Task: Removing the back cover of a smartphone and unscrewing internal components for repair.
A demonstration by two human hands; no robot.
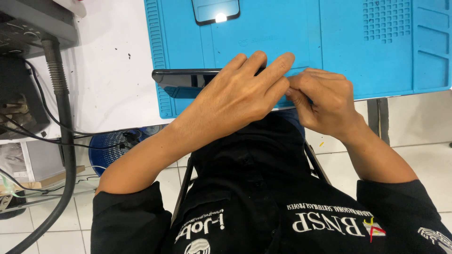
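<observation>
A black smartphone (181, 80) is held on its edge over the front of a blue silicone work mat (339, 51). My left hand (240, 91) lies across the phone and grips it, its fingers reaching over the top edge. My right hand (325, 101) is curled at the phone's right end, fingertips pinched together against my left fingers. Whatever the right fingers pinch is hidden. A second dark phone part (216, 10) with a bright light reflection lies flat at the mat's far edge.
The mat rests on a white table (108, 70). At left, dark equipment (28, 23) with a thick grey hose (63, 117) and thin cables hangs down. Below are a blue fan (115, 143), a white tiled floor (423, 155), and my black shirt.
</observation>
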